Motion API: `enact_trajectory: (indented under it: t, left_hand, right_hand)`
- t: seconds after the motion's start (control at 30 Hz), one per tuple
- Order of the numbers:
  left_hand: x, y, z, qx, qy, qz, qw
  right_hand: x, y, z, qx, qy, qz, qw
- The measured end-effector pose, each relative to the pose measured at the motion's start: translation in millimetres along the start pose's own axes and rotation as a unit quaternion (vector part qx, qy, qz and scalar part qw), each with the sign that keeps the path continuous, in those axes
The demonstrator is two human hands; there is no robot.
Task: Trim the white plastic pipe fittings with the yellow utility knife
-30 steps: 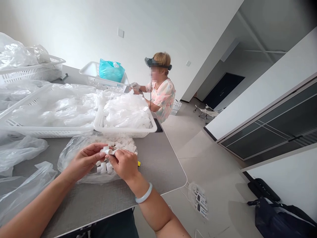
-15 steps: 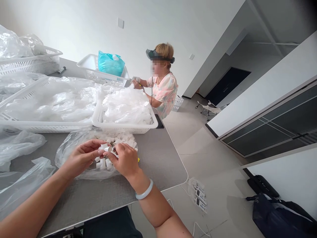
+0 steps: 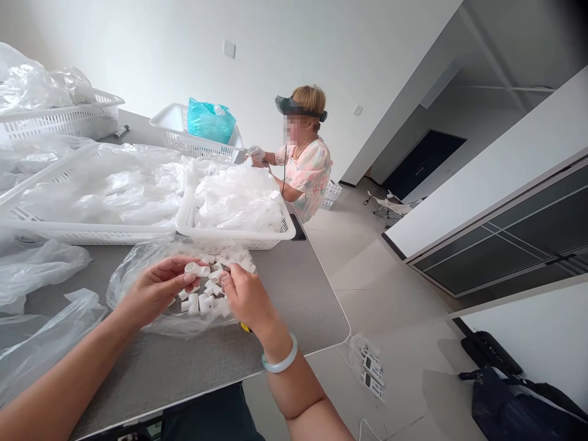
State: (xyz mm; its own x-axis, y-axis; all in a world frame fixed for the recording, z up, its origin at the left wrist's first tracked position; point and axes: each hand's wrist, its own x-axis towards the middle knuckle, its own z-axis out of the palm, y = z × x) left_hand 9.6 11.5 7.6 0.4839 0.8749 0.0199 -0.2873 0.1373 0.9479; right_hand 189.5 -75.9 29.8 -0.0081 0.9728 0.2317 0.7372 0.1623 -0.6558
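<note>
My left hand [image 3: 154, 286] pinches a white plastic pipe tee [image 3: 196, 269] between thumb and fingers, its round opening facing me. My right hand [image 3: 250, 300] is closed around a yellow-handled knife [image 3: 245, 327]. Its yellow end pokes out below the palm and a grey blade-like tip shows by the thumb; most of it is hidden. The tip is a little to the right of the tee, apart from it. Under both hands, several loose white pipe fittings [image 3: 193, 304] lie on an opened clear plastic bag [image 3: 133, 269].
White baskets [image 3: 234, 237] lined with plastic film stand behind the bag. A turquoise bag [image 3: 211, 120] sits in a farther basket. Loose film [image 3: 50, 269] lies at left. A co-worker [image 3: 310, 165] is beyond the table [image 3: 303, 294]; power strips [image 3: 372, 370] are on the floor.
My right hand has drawn away from the tee, moving right and slightly down with the knife. In my left hand the tee has turned, showing its opening. The view has shifted slightly.
</note>
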Motion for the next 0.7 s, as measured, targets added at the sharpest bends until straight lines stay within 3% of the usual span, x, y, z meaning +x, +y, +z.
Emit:
enact_trajectory:
  t: [0.07, 0.13, 0.23, 0.37, 0.53, 0.7]
  left_hand:
    - [-1, 0, 0.9, -0.003, -0.006, -0.012, 1.000]
    - [-1, 1, 1.5, -0.016, -0.009, -0.025, 1.000]
    - [0, 1, 1.9, -0.035, -0.005, -0.030, 0.999]
    - [2, -1, -0.4, -0.034, -0.001, -0.019, 0.999]
    - [3, -3, -2.9, -0.020, -0.017, 0.004, 1.000]
    - [2, -1, -0.8, -0.006, -0.018, 0.013, 1.000]
  right_hand:
    - [-1, -4, -7, 0.192, -0.074, 0.066, 0.976]
    - [0, -7, -8, 0.353, -0.146, 0.120, 0.916]
    - [4, -8, 1, 0.485, -0.205, 0.153, 0.837]
    - [7, -4, 11, 0.579, -0.216, 0.162, 0.769]
    - [7, -2, 9, 0.654, -0.249, 0.168, 0.695]
    - [6, -6, 7, 0.683, -0.260, 0.200, 0.653]
